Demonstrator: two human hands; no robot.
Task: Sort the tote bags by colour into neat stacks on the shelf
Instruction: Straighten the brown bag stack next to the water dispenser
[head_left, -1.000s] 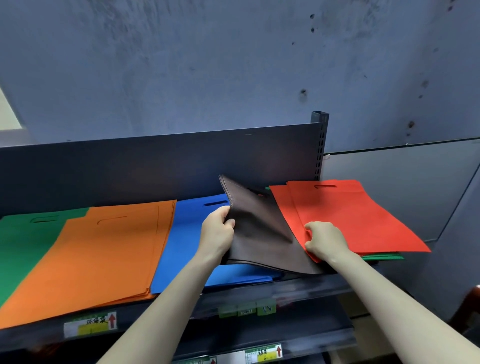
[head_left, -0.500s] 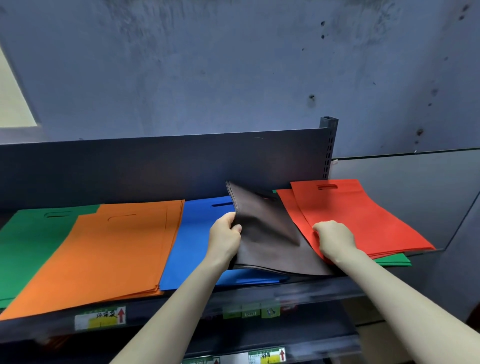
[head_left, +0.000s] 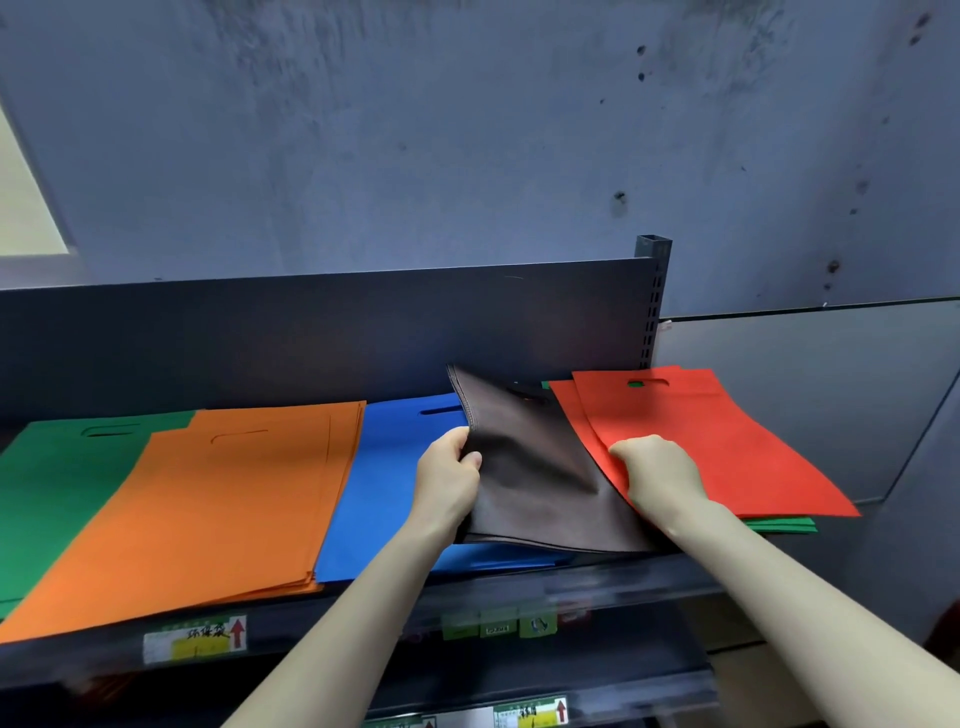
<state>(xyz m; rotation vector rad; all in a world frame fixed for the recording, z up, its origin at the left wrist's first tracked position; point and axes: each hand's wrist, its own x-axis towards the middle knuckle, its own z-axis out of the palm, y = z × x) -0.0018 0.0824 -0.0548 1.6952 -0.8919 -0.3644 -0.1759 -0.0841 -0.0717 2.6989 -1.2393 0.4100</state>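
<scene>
Plainly left hand (head_left: 447, 483) pinches brown bag (head_left: 540, 467); right hand (head_left: 660, 475) grips red bags (head_left: 727, 441), its fingers hidden underneath.

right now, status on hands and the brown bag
Left hand grips brown tote bag edge. Right hand pinches red tote bags. Green tote bags under them.

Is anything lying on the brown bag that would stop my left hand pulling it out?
Yes: the red bags overlap the right side of the brown bag, and the right hand grips that edge. The left hand grips its left edge directly.
</scene>
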